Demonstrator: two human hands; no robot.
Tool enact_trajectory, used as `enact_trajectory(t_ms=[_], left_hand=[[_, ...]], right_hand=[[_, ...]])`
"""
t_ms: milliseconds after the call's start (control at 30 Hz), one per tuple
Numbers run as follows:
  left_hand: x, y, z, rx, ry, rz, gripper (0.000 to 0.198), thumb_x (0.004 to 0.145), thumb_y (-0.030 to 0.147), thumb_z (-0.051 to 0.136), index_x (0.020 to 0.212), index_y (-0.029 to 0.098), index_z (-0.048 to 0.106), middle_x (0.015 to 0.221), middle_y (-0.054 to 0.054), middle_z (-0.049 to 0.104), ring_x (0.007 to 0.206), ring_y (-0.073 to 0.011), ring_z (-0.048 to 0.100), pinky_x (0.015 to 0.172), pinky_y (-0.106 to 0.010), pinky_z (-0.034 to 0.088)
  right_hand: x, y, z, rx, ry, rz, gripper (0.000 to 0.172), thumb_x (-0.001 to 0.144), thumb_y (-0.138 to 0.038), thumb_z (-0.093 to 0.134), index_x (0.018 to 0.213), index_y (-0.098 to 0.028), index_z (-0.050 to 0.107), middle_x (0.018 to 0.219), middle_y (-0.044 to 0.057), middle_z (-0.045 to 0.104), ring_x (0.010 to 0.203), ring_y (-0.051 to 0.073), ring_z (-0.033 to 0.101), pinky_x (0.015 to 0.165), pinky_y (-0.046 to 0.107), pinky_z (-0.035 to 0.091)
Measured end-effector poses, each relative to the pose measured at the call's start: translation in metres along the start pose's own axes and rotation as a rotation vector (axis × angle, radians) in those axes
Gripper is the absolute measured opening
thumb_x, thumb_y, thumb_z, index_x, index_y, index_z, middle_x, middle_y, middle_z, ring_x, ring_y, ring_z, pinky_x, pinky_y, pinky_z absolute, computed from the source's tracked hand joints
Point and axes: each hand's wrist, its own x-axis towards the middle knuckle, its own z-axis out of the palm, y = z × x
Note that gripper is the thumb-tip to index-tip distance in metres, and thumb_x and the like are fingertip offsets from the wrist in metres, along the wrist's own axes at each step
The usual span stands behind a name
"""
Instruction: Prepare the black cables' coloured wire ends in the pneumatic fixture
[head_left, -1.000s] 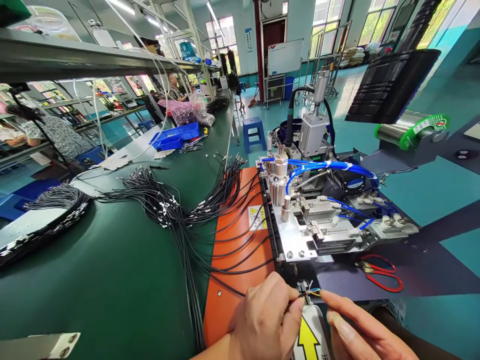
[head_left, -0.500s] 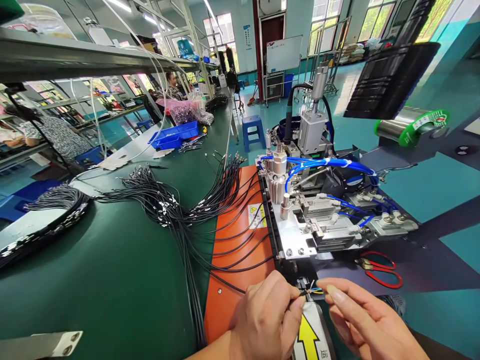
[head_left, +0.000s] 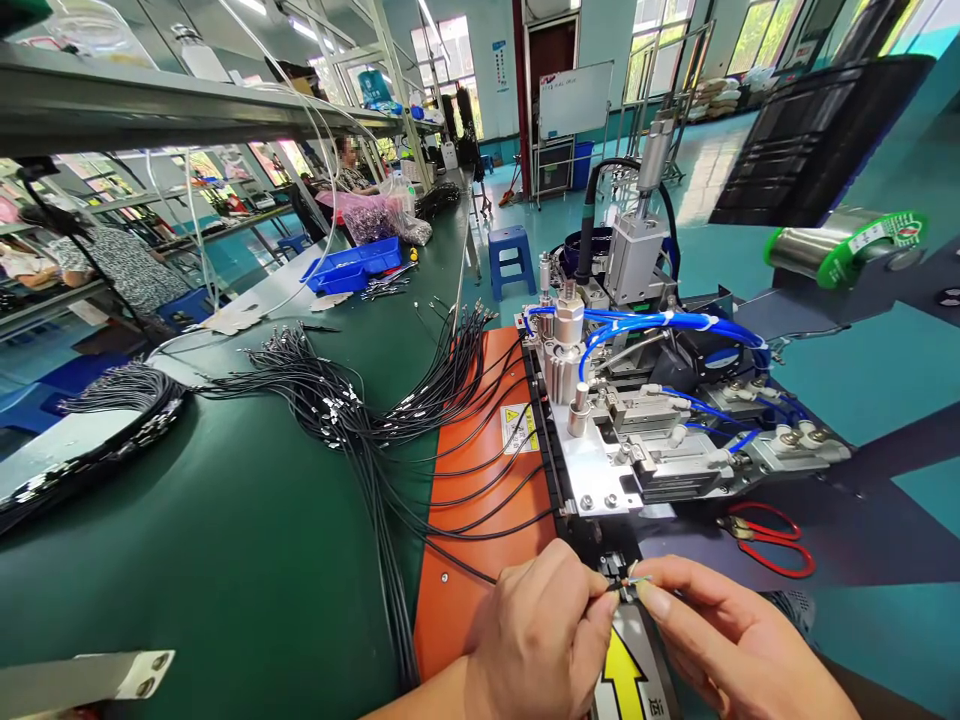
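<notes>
My left hand (head_left: 544, 635) is closed in a pinch on the end of a thin black cable (head_left: 480, 572) that runs in from the left over the orange plate (head_left: 469, 490). My right hand (head_left: 720, 640) pinches the cable's short coloured wire ends (head_left: 628, 584) with thumb and forefinger. Both hands meet at a small black clamp (head_left: 613, 570) at the near end of the metal soldering fixture (head_left: 637, 440). A white label with a yellow arrow (head_left: 622, 680) lies just below the fingertips.
A fan of several black cables (head_left: 352, 420) spreads over the green bench. Red-handled scissors (head_left: 772, 540) lie right of the fixture. A solder spool (head_left: 847, 250) hangs at upper right. Blue trays (head_left: 352, 270) and a seated person (head_left: 349, 175) are farther down the bench; a blue stool (head_left: 511, 255) stands in the aisle.
My right hand has moved left and closed its thumb and forefinger onto the coloured wire ends. The left hand has kept its pinch on the cable at the clamp.
</notes>
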Motion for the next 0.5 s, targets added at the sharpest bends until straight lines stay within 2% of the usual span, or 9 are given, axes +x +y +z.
enact_trajectory(t_ms=[133,367,500], left_hand=[[0.0007,0.0011,0.0000,0.006,-0.005,0.000,0.007,0.094,0.015,0.054,0.092,0.017,0.061,0.077,-0.004,0.060,0.065,-0.0152,0.056,0.056,-0.028,0.039],[-0.0002,0.0001,0.0011,0.019,-0.001,0.018,0.007,0.094,0.016,0.054,0.091,0.017,0.060,0.076,-0.004,0.059,0.064,-0.0153,0.056,0.055,-0.028,0.038],[0.0016,0.0013,-0.0002,0.018,0.007,0.004,0.008,0.095,0.017,0.053,0.091,0.017,0.060,0.077,-0.004,0.060,0.063,-0.0149,0.056,0.054,-0.027,0.038]], right_hand=[[0.0002,-0.0023,0.0016,-0.001,0.012,-0.003,0.039,0.076,-0.051,0.082,0.099,-0.020,0.076,0.072,0.000,0.062,0.057,0.008,0.043,0.049,0.015,0.036],[-0.0015,-0.0063,0.0009,-0.038,0.003,-0.056,0.037,0.079,-0.049,0.080,0.102,-0.020,0.078,0.081,0.004,0.071,0.068,0.014,0.060,0.058,0.018,0.051],[-0.0003,-0.0083,-0.0035,-0.195,-0.018,-0.184,0.036,0.083,-0.050,0.076,0.102,-0.020,0.078,0.098,0.008,0.075,0.088,0.021,0.070,0.074,0.020,0.058]])
